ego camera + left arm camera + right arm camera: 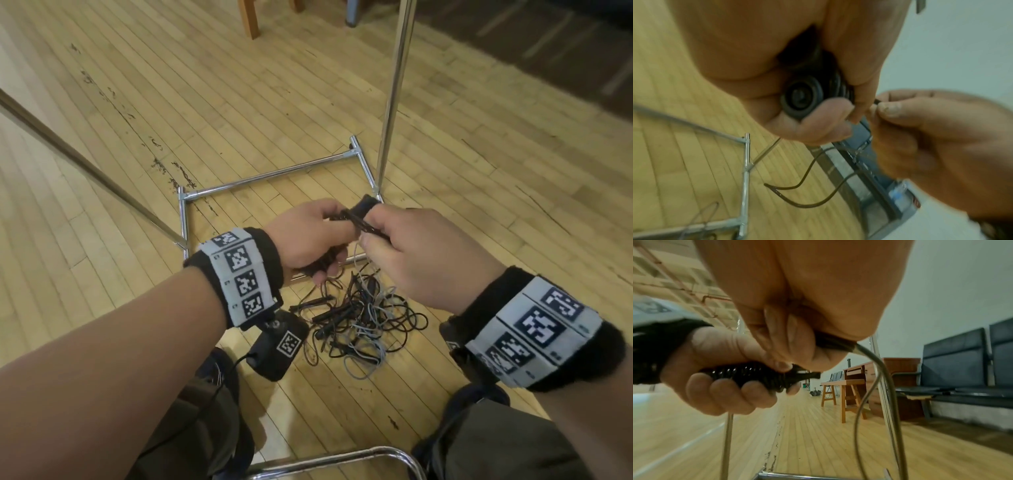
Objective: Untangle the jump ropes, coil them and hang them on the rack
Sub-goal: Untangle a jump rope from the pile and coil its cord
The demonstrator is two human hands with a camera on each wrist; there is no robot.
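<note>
Above the wooden floor (pixel 137 102), the left hand (pixel 308 236) curled round a black ribbed handle (pixel 320 265), and the right hand (pixel 421 253) pinched a second black handle (pixel 363 205) just beside it. Grey cord (pixel 358 255) hung from the hands to a tangled pile of black and grey jump ropes (pixel 363 322) on the floor, at the near bar of the chrome rack (pixel 274 173) base.

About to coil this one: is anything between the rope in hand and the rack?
Yes. Both hands grip black handles, left hand and right hand, but the gray cord below them still runs down into the tangled pile on the floor. The rack stands just behind; nothing visible blocks it.
</note>
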